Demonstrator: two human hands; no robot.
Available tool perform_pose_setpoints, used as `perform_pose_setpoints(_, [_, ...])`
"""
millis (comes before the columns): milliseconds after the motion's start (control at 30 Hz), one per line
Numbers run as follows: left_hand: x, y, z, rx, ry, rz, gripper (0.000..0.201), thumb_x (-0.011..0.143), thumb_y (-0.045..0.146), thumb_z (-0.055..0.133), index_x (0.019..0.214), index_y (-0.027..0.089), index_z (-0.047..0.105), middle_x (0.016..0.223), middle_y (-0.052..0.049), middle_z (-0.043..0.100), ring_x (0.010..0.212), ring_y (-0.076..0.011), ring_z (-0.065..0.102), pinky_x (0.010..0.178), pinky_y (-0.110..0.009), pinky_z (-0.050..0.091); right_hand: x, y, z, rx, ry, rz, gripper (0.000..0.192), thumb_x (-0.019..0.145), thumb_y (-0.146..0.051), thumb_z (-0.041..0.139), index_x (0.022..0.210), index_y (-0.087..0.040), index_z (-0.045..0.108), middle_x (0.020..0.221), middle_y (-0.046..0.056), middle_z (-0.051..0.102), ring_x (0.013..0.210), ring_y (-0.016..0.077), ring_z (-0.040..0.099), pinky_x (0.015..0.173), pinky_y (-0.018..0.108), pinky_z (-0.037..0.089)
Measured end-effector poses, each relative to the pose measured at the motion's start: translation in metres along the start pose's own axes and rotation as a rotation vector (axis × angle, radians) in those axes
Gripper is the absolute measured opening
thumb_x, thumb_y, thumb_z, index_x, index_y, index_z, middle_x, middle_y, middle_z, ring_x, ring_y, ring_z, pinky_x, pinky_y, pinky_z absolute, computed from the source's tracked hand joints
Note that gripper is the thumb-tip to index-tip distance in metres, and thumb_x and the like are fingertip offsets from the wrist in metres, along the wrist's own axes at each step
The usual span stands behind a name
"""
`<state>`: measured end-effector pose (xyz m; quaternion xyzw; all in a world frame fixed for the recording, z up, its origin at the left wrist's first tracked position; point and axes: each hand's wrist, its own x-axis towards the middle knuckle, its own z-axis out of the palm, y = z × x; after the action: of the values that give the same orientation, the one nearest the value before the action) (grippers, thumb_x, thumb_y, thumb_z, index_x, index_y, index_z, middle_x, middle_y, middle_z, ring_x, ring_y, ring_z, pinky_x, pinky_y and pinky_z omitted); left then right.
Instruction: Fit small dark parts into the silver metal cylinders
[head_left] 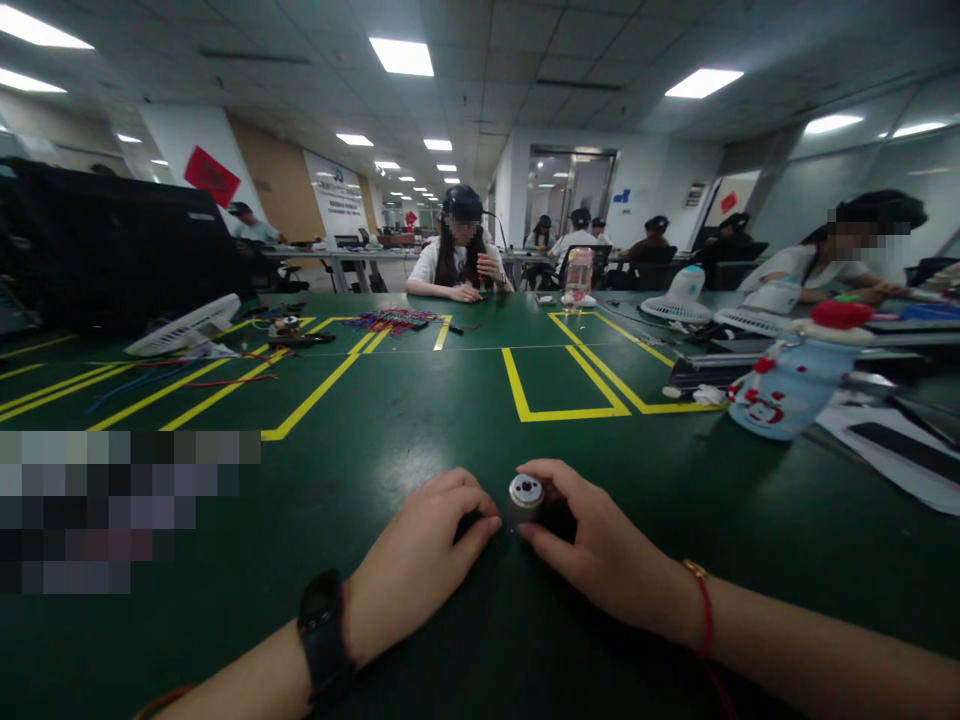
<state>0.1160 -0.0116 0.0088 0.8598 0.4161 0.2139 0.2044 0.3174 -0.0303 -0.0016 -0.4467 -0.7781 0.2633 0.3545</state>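
We hold a small metal cylinder [526, 497] upright on the green table [420, 420], its round silver top facing up at us. Our right hand [600, 545] has thumb and fingers closed around its right side, so the cylinder is pinched there and stands with its long axis vertical. Our left hand [420, 560] lies just left of the cylinder, fingers curled down onto the tabletop; its fingertips come close to the cylinder's left side, but we cannot tell whether they touch it or grip something dark beneath them. The right hand is plainly the nearer one, already on the thing, with the left just beside it.

A black watch [324, 630] sits on the left wrist and a red string bracelet [703, 605] on the right.

Farther from the cylinder, yellow tape lines [559, 410] mark boxes on the table beyond it. Up and to the right of the cylinder lies a pale blue bottle [787, 385] on its side, near some papers [885, 450]. Far beyond the cylinder to the left are a white fan [184, 328] and a bundle of coloured wires [394, 321]. Across the table a person [459, 262] sits working, and another sits at the far right [825, 270].
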Motion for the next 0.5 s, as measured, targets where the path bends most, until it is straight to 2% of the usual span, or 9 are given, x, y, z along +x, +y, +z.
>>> perform_pose_setpoints(200, [0.005,0.0074,-0.0048,0.189,-0.016,0.074,0.013,0.088,0.023,0.053,0.082,0.021,0.065,0.088,-0.003,0.06,0.084,-0.0209,0.055,0.076,-0.036,0.044,-0.0008,0.0013,0.0001,0.005,-0.005,-0.012,0.041,0.079,-0.017,0.056,0.118,-0.023,0.046,0.114,0.002,0.056,0.102,0.0123,0.053,0.093,0.029,0.044])
perform_pose_setpoints(500, [0.0031,0.0036,-0.0019,0.103,-0.02,0.057,0.016,0.09,0.024,0.051,0.085,0.022,0.066,0.089,-0.003,0.061,0.083,-0.0194,0.056,0.076,-0.033,0.045,-0.0005,0.0005,-0.0001,0.003,-0.015,-0.009,0.04,0.079,-0.017,0.056,0.118,-0.023,0.047,0.112,0.002,0.057,0.101,0.0124,0.054,0.091,0.029,0.044])
